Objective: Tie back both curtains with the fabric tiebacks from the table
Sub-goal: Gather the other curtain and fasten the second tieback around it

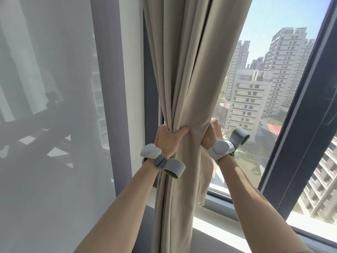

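One beige fabric curtain [184, 79] hangs in front of the window, drawn into a tight bundle of folds about halfway down and falling loose again below that. The left hand [166, 139] grips the bundle from the left, fingers wrapped round behind the folds and the thumb pressed across the front. The right hand [212, 135] lies against the bundle's right side, mostly behind the cloth; its fingers are hidden there, so I cannot tell whether they curl round the curtain or pinch anything. A paler cream strip of cloth [206, 172] hangs down just below the right wrist, close beside the bundle (tieback or curtain lining, I cannot tell which).

Each wrist carries a grey strap with a rounded pale grey pod, one on the left wrist [151, 152] and one on the right wrist [221, 147]. Both bare forearms reach up from the near edge.

To the right of the curtain a dark grey window frame [299, 134] slants upward, with a white sill [218, 232] along its foot. Far beyond the glass stand pale high-rise apartment blocks [255, 92] under blue sky. Left of the curtain is a glossy grey wall panel [45, 106] showing dim reflections.
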Available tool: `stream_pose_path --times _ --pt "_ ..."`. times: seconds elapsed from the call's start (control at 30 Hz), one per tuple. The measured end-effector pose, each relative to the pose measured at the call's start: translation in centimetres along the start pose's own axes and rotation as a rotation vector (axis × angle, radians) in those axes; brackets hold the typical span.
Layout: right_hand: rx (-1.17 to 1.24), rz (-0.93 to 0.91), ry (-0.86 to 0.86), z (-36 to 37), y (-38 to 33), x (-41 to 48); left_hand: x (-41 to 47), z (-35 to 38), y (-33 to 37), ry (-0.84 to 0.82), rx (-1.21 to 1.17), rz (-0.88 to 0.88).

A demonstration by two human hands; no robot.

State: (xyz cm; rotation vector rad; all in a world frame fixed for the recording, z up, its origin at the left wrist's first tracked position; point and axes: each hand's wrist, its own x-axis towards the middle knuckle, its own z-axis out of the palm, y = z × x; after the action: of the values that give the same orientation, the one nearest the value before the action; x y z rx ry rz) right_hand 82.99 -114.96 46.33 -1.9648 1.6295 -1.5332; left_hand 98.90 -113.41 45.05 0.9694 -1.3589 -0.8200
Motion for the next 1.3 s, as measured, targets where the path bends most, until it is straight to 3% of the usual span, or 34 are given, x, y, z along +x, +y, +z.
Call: stream_pose_path --times 0.1,0.4,0.97,1.3 --pt "-0.205 0.056 -0.060 -0.6 0.2 -0.1 -0.1 0.4 -0.4 0.047 0.000 0.027" --pt "-0.237 0.291 -0.291 -2.4 1.8 -1.8 -1.2 0.6 0.1 0.185 0.069 0.008" --pt "-0.408 0.314 -0.590 -6.1 2.3 -6.8 -5.9 -1.3 1.7 0.452 0.188 -0.032" --pt "-0.297 0.453 -0.503 -8.4 -1.4 -11.6 -10.4 -3.2 3.4 0.493 0.148 0.004"
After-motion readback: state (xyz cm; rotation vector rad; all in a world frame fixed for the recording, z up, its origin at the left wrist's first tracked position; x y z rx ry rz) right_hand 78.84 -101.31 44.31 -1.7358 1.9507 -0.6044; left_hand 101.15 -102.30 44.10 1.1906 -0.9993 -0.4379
